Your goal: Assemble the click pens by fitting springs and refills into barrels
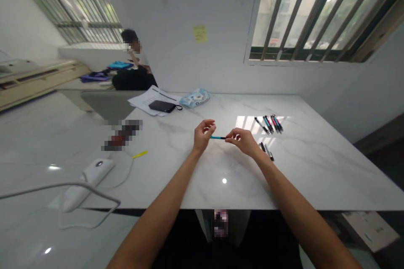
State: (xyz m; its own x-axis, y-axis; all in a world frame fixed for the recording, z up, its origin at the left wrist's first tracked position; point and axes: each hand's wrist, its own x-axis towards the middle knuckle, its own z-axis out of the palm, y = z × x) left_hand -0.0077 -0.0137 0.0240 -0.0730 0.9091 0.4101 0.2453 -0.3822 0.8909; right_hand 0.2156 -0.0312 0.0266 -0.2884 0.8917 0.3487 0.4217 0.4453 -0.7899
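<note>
Over the middle of the white marbled table (164, 168), a pen with a teal barrel and a black end (217, 137) lies level between my two hands. My left hand (203, 134) grips its left end, with the upper fingers loosely curled. At the black end, my right hand (241, 139) pinches the pen between thumb and fingertips. Just beyond my right hand rests a group of several pens (273, 123) in black, teal and red. Partly hidden behind my right wrist are a few black and silver pens (269, 151).
Papers (142, 101) with a black pouch (161, 106) on them lie at the back left, beside a blue-white soft pack (195, 98). A white power strip (91, 180) and its cable occupy the left edge. A person (135, 63) sits beyond the table.
</note>
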